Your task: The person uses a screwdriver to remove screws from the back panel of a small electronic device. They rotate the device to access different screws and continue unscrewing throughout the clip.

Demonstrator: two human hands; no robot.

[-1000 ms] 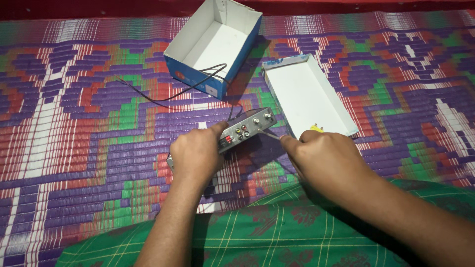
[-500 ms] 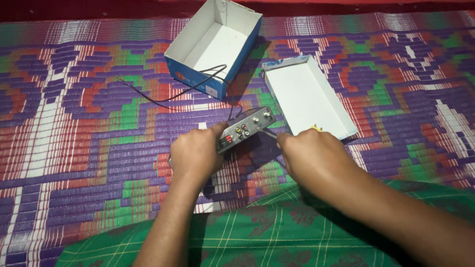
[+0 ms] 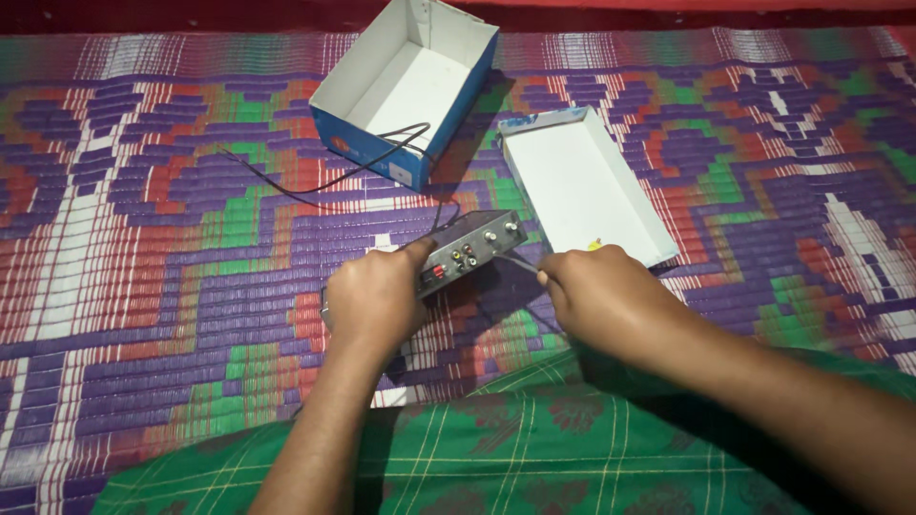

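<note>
A small grey metal box point(image 3: 472, 250) with round sockets on its side rests on a woven mat. My left hand point(image 3: 374, 298) is clasped over its left end and holds it steady. My right hand point(image 3: 596, 294) grips a thin screwdriver point(image 3: 518, 264) with a yellow handle end point(image 3: 594, 245); its tip points at the right part of the box's socket face. A black cable point(image 3: 324, 179) runs from behind the box toward the far left.
An open blue and white cardboard box point(image 3: 405, 86) stands beyond the grey box, with the cable draped over its edge. Its white lid point(image 3: 582, 186) lies upturned to the right. The mat point(image 3: 143, 286) is striped purple, red and green. Green checked cloth point(image 3: 534, 458) covers my lap.
My right hand has shifted slightly left and nearer, bringing the screwdriver tip closer to the grey box. My left hand has stayed on the box.
</note>
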